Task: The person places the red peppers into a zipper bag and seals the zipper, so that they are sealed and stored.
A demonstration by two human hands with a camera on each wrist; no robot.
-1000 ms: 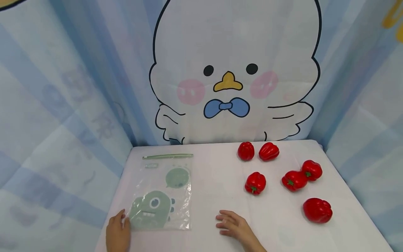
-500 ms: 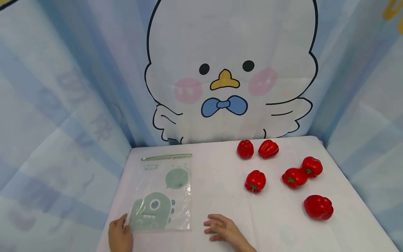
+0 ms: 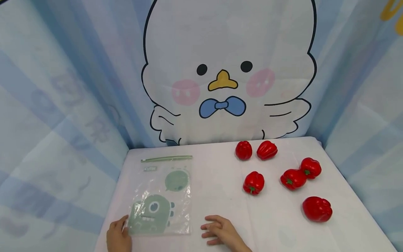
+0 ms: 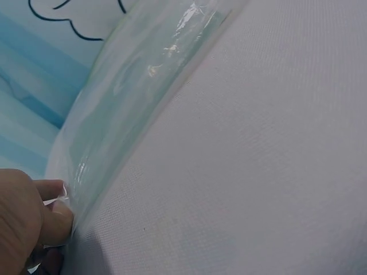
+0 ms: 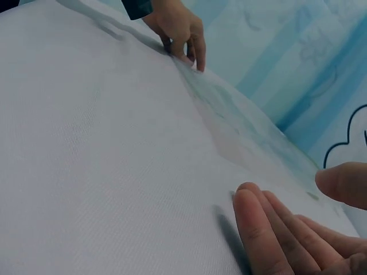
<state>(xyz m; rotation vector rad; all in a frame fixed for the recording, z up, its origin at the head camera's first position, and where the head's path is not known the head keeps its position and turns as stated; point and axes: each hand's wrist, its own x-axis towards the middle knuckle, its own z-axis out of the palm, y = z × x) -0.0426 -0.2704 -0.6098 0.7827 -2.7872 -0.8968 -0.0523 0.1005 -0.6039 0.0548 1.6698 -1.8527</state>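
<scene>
A clear plastic zip bag (image 3: 181, 218) printed with a green one-eyed monster lies flat on the left of the table, its green zip strip at the far end. My left hand (image 3: 119, 236) is at the bag's near left corner. In the left wrist view, the thumb and finger of that hand (image 4: 26, 220) pinch the plastic edge (image 4: 114, 109). Just right of the bag's near right corner, my right hand (image 3: 224, 232) holds nothing. Its fingers (image 5: 255, 229) are extended and the thumb is spread apart from them.
Several red bell peppers lie on the table's right half: one near the front (image 3: 317, 209), a touching pair (image 3: 293, 179), one toward the middle (image 3: 253, 183) and two at the back edge (image 3: 244, 150). Curtains with a cartoon chick (image 3: 226, 122) close off the back and sides.
My right hand has moved left toward the bag. The left hand has shifted only slightly at the bag's edge. The bag and peppers lie as before, with a small camera shift.
</scene>
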